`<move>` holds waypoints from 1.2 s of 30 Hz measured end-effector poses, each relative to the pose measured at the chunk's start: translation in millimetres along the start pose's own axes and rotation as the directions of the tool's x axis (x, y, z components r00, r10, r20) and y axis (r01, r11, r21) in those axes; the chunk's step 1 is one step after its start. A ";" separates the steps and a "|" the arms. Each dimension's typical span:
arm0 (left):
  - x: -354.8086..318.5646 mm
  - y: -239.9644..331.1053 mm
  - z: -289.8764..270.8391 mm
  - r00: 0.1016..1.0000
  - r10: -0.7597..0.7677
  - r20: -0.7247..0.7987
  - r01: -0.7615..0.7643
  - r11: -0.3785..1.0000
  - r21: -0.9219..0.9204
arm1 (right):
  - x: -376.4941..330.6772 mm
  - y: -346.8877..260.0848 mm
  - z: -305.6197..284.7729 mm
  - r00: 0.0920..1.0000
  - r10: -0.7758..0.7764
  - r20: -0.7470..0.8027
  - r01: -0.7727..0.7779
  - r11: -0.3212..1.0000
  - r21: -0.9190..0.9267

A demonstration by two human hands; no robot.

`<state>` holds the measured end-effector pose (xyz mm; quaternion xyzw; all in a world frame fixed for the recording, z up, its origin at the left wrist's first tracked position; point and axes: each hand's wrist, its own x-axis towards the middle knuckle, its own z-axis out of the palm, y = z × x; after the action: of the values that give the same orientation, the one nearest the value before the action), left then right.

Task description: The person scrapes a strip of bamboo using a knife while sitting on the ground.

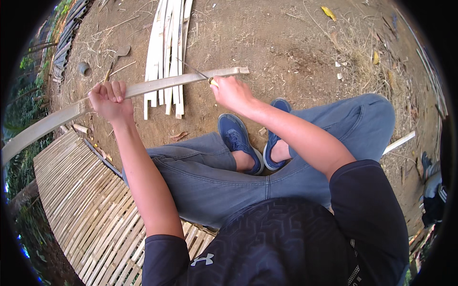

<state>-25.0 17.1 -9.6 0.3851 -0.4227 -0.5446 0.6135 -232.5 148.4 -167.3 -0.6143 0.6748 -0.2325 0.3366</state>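
Observation:
A long pale bamboo strip (160, 84) runs across in front of me, from the far left edge to beyond my right hand. My left hand (110, 98) is closed around it, thumb and fingers wrapped over its width. In my right hand (232, 93), near the strip's right end, is a knife (196, 71) with a yellowish handle. Its thin blade points up and to the left, crossing the strip. Whether the edge bites into the strip, I cannot tell. My right fingers partly hide the handle.
Several split bamboo strips (164, 47) lie on the dirt ahead. Under me and to the left is a slatted bamboo seat (90, 200). A small tool with a flat blade (122, 51) and a grey cylinder (84, 68) lie at the far left. Below are my blue shoes (234, 135).

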 end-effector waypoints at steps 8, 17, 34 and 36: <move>4.0 -0.8 -5.8 0.999 -0.006 -0.047 0.005 1.000 -0.018 | 5.9 15.5 6.3 0.994 0.078 0.074 -0.077 0.997 -0.011; 2.3 0.6 0.1 0.999 0.000 -0.033 0.000 1.000 -0.004 | 15.5 40.8 4.5 0.964 0.220 0.146 -0.220 0.975 -0.013; 4.0 1.2 4.1 0.996 -0.001 -0.092 0.000 1.000 -0.010 | 18.2 92.1 12.1 0.865 0.481 0.140 -0.477 0.876 -0.062; 1.5 -1.4 8.9 0.990 -0.011 -0.137 0.010 1.000 -0.005 | 11.9 65.1 21.8 0.914 0.395 0.090 -0.401 0.914 0.056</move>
<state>-33.8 15.4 -7.7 0.4225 -0.3761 -0.5211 0.6392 -260.3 147.8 -231.2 -0.4598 0.7632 -0.1598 0.4249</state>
